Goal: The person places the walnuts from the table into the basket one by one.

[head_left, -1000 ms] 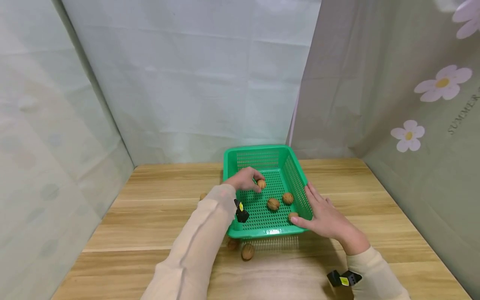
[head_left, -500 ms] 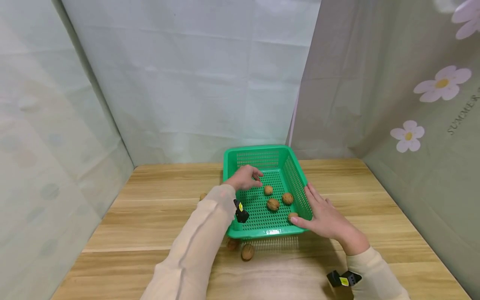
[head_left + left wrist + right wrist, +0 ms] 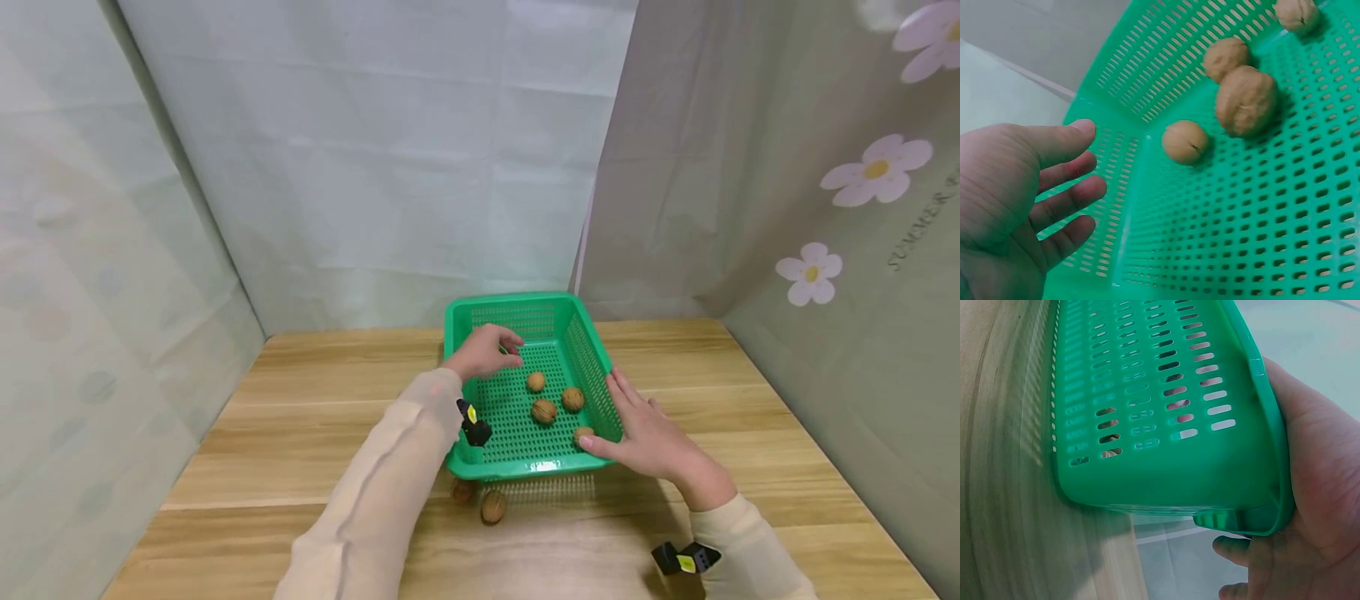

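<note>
Nearest, on the table (image 3: 300, 450) — two walnuts (image 3: 492, 505) before a green basket (image 3: 517, 312). Right hand (image 3: 648, 437) lies flat-fingered against its right wall. Inside — four walnuts (image 3: 543, 410). Farther back, left hand (image 3: 483, 352) hovers, fingers loosely curled, empty.

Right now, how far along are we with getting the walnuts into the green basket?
Four walnuts lie in the green basket. The left hand hangs empty over it, fingers relaxed; the right hand rests against the basket's side. At least two walnuts on the table lie just outside the near rim.
</note>
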### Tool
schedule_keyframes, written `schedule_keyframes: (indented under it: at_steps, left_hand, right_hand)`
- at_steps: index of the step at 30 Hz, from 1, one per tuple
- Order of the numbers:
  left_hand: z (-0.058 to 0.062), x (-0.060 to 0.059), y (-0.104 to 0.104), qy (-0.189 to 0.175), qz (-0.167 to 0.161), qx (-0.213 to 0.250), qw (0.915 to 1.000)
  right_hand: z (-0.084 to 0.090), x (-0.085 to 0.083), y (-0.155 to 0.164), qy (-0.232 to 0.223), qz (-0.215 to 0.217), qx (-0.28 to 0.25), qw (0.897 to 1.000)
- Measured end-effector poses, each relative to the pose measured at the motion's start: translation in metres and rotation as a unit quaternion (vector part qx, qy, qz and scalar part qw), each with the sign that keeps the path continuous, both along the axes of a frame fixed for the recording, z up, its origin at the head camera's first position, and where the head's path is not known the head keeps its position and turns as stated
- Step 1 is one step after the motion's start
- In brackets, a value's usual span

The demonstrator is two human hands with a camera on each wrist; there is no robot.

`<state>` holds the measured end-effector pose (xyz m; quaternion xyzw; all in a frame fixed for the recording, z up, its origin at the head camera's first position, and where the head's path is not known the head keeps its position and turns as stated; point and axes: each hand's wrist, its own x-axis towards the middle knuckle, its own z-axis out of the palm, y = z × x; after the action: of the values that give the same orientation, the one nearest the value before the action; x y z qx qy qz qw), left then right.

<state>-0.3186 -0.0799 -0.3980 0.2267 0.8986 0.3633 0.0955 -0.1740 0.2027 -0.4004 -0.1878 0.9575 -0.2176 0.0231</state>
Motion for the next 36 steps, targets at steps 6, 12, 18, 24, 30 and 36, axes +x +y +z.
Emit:
schedule_keyframes:
  at_steps: [6,12,18,24,30,36]
  left_hand:
    - [0.027,0.006,-0.019,0.027,0.015,0.041,0.9987]
    - [0.047,0.010,-0.064,0.059,0.041,0.071,0.9949]
    - [0.037,0.021,-0.122,0.061,0.096,0.047,0.9924]
    - [0.009,0.035,-0.163,0.037,0.104,0.046,0.9929]
    - [-0.033,0.043,-0.180,0.022,0.127,0.044,0.9907]
    - [-0.065,0.051,-0.181,0.024,0.136,0.035,0.9899]
  right_hand:
    - [-0.001,0.000,-0.001,-0.001,0.002,-0.001,1.000]
    - [0.001,0.000,-0.001,0.005,0.005,-0.001,1.000]
    - [0.001,0.000,-0.001,0.009,0.006,0.003,1.000]
    - [0.001,0.002,-0.001,0.008,0.006,0.003,1.000]
    - [0.001,0.002,0.000,0.007,0.005,0.002,1.000]
    - [0.000,0.001,-0.001,0.010,0.004,0.005,1.000]
